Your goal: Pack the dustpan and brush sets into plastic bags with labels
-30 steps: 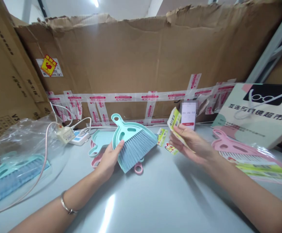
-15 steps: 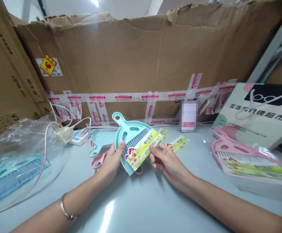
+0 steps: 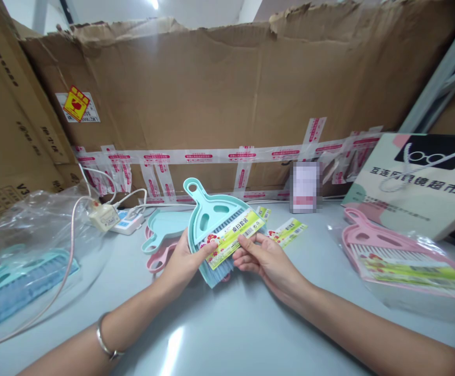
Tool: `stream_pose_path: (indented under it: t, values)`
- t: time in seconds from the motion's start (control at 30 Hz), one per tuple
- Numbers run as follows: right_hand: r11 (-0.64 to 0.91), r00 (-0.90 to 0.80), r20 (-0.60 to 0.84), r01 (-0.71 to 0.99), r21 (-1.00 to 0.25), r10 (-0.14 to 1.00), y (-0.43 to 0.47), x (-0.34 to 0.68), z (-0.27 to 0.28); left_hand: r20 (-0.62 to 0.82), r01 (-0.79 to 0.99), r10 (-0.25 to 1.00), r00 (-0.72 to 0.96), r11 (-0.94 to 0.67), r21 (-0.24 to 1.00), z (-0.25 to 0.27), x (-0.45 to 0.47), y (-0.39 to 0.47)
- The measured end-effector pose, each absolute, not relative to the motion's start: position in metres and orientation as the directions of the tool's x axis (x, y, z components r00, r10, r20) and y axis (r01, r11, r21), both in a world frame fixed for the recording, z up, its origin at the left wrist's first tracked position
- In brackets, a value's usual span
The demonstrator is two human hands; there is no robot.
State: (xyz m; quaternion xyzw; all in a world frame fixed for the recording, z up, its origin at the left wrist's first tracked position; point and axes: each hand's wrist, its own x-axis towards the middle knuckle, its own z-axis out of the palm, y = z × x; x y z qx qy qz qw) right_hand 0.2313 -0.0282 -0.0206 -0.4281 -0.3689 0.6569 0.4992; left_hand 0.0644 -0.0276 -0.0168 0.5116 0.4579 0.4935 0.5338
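Brush [image 3: 212, 219]: teal plastic with grey-blue bristles. Label [image 3: 231, 236]: yellow-green and white, with red mushroom print and black barcode. Loose labels [image 3: 288, 231]: same yellow-green pattern. Dustpans [image 3: 160, 245]: one teal, one pink. Bagged set [image 3: 392, 250]: pink. Bagged brush [image 3: 16, 282]: teal and blue. Table [image 3: 227, 329]: pale grey. Cardboard wall [image 3: 227, 94]: brown, with white tape [image 3: 212, 155] printed red. Sticker [image 3: 76, 103]: yellow and red.

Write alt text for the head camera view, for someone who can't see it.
Two bare hands hold a teal brush above a grey table: the left hand grips its side, the right hand presses a yellow-green label card across the bristles. A bagged pink brush set lies to the right, a cardboard wall behind.
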Motion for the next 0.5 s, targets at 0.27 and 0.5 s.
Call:
stream_pose_path:
  t: [0.27, 0.5]
  values:
    - [-0.151, -0.204, -0.120, -0.144, -0.978, 0.972, -0.028, 0.240, -0.019, 0.080, -0.085, 0.993, 0.088, -0.073, 0.994, -0.014, 0.058, -0.024]
    - [-0.286, -0.336, -0.141, -0.434, -0.854, 0.931, -0.033, 0.237, -0.021, 0.053, -0.198, 0.978, 0.203, -0.012, 0.980, -0.011, 0.063, -0.032]
